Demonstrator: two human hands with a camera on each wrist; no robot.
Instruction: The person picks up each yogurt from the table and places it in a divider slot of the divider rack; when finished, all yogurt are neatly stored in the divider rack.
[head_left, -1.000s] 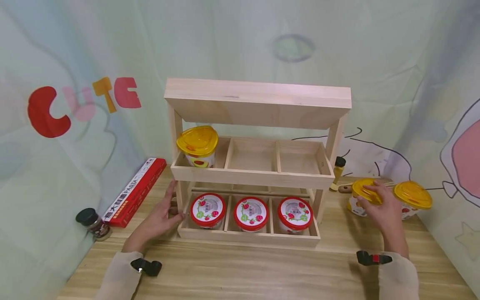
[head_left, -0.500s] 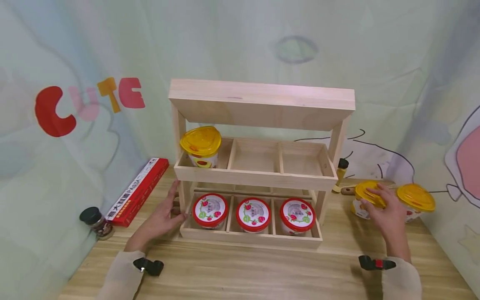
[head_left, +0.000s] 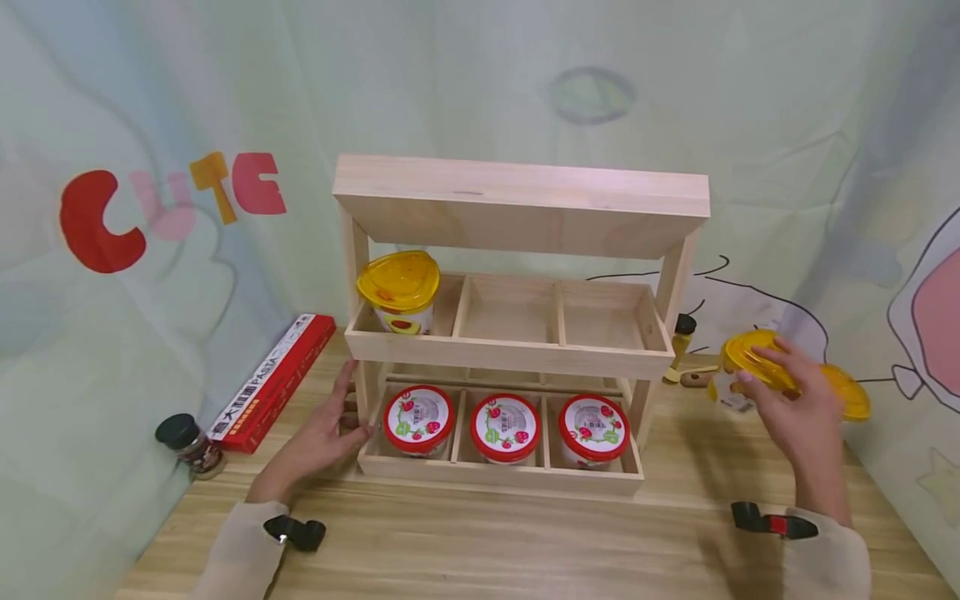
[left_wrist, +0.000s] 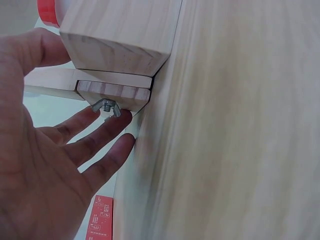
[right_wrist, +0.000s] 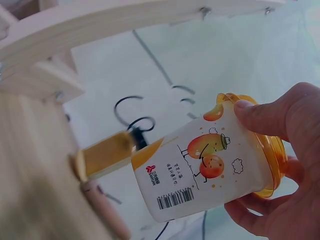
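My right hand (head_left: 802, 408) grips a white plastic cup (right_wrist: 205, 160) with a yellow lid by its lid end, thumb on one side and fingers on the other. In the right wrist view it shows mango drawings and a barcode. My left hand (head_left: 321, 433) rests against the left side of a two-tier wooden shelf (head_left: 510, 360), its fingers fairly straight beside a wing nut (left_wrist: 106, 106). An avocado-print cup with a yellow lid (head_left: 399, 287) stands in the upper left compartment. Three red-rimmed cups, among them the middle one (head_left: 506, 427), fill the lower row.
Another yellow-lidded cup (head_left: 847, 392) stands at far right, partly hidden by my right hand. Behind the shelf's right end are a black-capped yellow bottle (head_left: 681, 337) and a wooden handle (head_left: 697, 379). A red pasta box (head_left: 273, 383) and a spice jar (head_left: 191, 446) lie left.
My right hand has lifted the yellow-lidded cup off the table, moving it up and slightly right, and the cup now tilts. My left hand stays at the shelf's side.
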